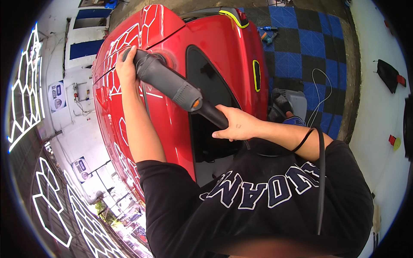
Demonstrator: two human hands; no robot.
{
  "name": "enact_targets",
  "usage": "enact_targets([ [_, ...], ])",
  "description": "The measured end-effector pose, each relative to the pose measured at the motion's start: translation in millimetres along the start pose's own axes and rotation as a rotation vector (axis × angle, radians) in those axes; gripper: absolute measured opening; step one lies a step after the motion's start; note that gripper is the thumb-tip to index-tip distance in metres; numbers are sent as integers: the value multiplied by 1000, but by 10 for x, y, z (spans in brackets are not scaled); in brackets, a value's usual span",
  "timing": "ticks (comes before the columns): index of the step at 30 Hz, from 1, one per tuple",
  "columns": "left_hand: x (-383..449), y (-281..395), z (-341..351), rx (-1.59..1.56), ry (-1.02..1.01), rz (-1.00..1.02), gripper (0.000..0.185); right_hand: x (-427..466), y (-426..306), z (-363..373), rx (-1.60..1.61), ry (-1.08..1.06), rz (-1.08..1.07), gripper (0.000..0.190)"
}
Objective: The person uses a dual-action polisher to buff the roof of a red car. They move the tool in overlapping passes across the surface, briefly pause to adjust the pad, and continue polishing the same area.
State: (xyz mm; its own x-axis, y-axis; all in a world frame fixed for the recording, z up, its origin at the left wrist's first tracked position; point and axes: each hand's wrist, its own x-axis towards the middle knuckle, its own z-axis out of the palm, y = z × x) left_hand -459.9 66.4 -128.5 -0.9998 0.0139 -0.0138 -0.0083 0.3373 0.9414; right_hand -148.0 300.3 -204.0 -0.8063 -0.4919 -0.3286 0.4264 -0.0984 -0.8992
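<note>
My left hand [128, 66] wraps around the head end of a dark grey electric car polisher [169, 84]. My right hand [238, 123] grips its black rear handle, fingers closed around it. The polisher's round pad [163, 58], mostly hidden under the head, lies against the red paint of a car [171, 129], beside the panel seam above the rear side window [206, 72]. From the handle end, a black power cord [321, 180] loops over my right arm and down across my black shirt.
Yellow-green tape edges the tail light [238, 19] and a dark recess [256, 75] on the car's side. On the blue and black floor tiles [314, 42] lie tools [268, 37] and a pale cable [327, 93]. A grey plastic step [297, 100] stands close by. A white wall [371, 35] bounds the right.
</note>
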Motion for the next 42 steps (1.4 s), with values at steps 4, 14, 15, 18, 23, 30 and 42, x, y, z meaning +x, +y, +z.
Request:
enact_targets([
  [4,34,48,392,154,-31,47,49,105,403,13,137,55,44,44],
  [14,-145,43,555,214,34,93,54,132,637,-176,64,93,65,92],
  [15,-249,-13,425,193,48,92,53,109,680,-170,-13,83,85,93],
  [18,-804,-101,119,73,211,73,45,-30,778,-125,-212,55,35,76],
  [23,-1929,-235,-377,-164,345,5,38,-540,329,-127,-527,-117,109,47],
  [30,-3710,-579,-1139,-254,826,-23,35,-609,-28,167,-886,-550,129,48],
  [42,-3928,-577,-1227,-183,926,-42,40,-502,9,319,-848,-570,136,50],
])
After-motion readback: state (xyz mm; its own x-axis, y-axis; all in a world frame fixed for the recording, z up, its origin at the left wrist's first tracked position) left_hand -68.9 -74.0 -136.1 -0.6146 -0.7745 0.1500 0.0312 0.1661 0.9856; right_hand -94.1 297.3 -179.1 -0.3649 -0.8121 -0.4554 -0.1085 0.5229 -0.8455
